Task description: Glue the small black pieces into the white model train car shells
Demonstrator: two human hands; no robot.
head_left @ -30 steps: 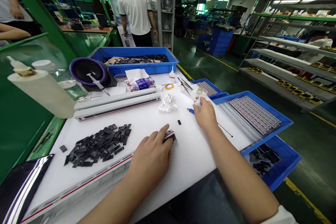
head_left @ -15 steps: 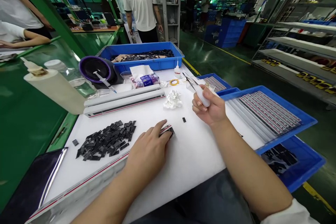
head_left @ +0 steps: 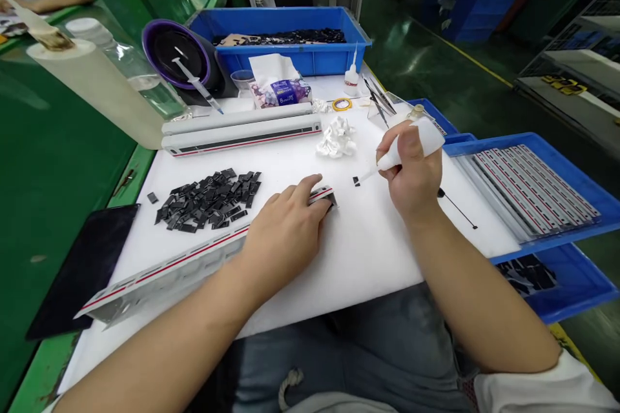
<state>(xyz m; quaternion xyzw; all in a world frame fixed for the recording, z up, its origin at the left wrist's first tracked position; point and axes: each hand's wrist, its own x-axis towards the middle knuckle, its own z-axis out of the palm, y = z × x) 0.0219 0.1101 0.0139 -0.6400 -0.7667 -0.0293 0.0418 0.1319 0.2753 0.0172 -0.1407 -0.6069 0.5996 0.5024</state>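
Observation:
My left hand (head_left: 285,226) is closed round the far end of a long white train-car shell with a red stripe (head_left: 179,262), which runs diagonally toward the near left under my forearm. In my right hand (head_left: 416,177) is a white squeeze bottle (head_left: 426,137), tilted with its thin nozzle pointing down to the left. The nozzle tip is at or just beside a small black piece (head_left: 356,181) on the white work surface (head_left: 368,239); contact cannot be made out. A heap of black rectangular pieces (head_left: 208,201) lies left of my left hand.
Two more shells (head_left: 242,135) lie behind the heap. Crumpled tissue (head_left: 336,137), yellow tape (head_left: 341,104), tweezers (head_left: 378,103) and a small dropper bottle (head_left: 351,79) stand further back. A blue tray (head_left: 613,206) of striped shells is on the right; a blue bin (head_left: 310,61) is behind.
My right hand has tipped the squeeze bottle over, bringing its nozzle down to the small black piece. My left hand keeps its hold on the shell. The view has tilted downward.

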